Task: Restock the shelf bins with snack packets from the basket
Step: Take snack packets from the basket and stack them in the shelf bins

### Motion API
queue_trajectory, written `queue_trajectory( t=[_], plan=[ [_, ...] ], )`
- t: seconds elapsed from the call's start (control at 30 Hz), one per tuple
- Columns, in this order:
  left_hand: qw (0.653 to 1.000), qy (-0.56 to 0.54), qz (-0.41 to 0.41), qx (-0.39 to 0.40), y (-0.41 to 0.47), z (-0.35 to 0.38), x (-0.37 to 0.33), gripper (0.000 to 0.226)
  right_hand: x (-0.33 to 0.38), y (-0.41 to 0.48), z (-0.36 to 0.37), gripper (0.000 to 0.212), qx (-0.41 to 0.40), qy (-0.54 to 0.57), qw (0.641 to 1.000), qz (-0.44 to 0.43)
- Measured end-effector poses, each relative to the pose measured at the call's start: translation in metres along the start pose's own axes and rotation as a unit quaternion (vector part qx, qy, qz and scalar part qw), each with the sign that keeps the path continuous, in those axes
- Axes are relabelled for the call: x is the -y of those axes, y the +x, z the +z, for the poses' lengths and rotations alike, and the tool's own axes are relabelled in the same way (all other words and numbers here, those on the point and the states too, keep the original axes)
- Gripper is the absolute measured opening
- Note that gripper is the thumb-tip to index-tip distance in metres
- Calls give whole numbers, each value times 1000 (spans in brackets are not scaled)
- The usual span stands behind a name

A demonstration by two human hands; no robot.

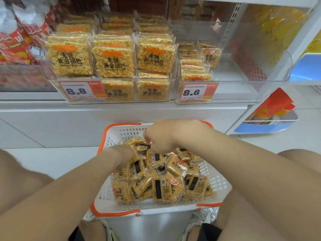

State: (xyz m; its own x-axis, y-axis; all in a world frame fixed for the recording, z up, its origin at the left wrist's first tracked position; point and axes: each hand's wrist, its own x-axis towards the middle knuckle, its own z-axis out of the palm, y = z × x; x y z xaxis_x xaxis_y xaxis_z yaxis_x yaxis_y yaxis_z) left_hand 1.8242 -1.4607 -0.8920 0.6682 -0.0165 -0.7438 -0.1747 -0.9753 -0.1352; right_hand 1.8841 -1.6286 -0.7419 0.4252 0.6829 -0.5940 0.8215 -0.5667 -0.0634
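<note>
Reaching into the basket (pixel 111 136), both hands sit on the heaped packets (pixel 161 186). The left hand (pixel 121 153) lies low with its fingers hidden, so I cannot tell its grip. The right hand (pixel 161 136) curls its fingers downward, and whether they pinch a packet is unclear. On the shelf above, the left bin (pixel 55 80) is full and the right bin (pixel 251 87) holds few.

I see a white shelf (pixel 31 97) carrying two clear plastic bins (pixel 52 73) side by side; a white plastic basket with an orange rim (pixel 107 188) stands on the pale floor (pixel 52 159).
</note>
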Motion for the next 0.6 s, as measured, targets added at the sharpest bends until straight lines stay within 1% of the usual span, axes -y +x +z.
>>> queue_trajectory(
  t=[0.03, 0.1, 0.17, 0.2, 0.27, 0.3, 0.33, 0.37, 0.43, 0.53, 0.6],
  plan=[
    [999, -41, 7, 1, 1, -4, 4, 18, 0, -1, -3, 35, -1, 4, 1000, 4],
    [988, -150, 25, -15, -1, -21, 14, 24, -4, -5, -9, 37, -9, 9, 1000, 15],
    [959, -272, 62, -56, -10, -42, 20, 22, -9, -7, -15, 39, -21, 10, 999, 24],
    [931, -349, 86, -72, -16, -52, 22, 24, -12, -8, -17, 40, -26, 9, 999, 29],
    [851, -500, 137, -81, -33, -74, 22, 29, -21, -10, -21, 41, -27, 7, 999, 38],
    [816, -549, 158, -82, -43, -84, 22, 30, -25, -11, -22, 40, -27, 9, 999, 42],
    [790, -581, 176, -85, -53, -93, 22, 32, -30, -12, -24, 39, -29, 13, 998, 48],
    [771, -601, 192, -90, -62, -100, 22, 34, -33, -14, -26, 38, -35, 20, 998, 50],
    [745, -626, 205, -106, -77, -110, 23, 38, -40, -20, -34, 44, -59, 49, 996, 44],
    [708, -668, 176, -147, -90, -112, 23, 32, -45, -38, -47, 66, -86, 142, 986, 26],
    [670, -707, 162, -159, -95, -112, 22, 37, -46, -46, -50, 70, -100, 224, 969, 18]
  ],
)
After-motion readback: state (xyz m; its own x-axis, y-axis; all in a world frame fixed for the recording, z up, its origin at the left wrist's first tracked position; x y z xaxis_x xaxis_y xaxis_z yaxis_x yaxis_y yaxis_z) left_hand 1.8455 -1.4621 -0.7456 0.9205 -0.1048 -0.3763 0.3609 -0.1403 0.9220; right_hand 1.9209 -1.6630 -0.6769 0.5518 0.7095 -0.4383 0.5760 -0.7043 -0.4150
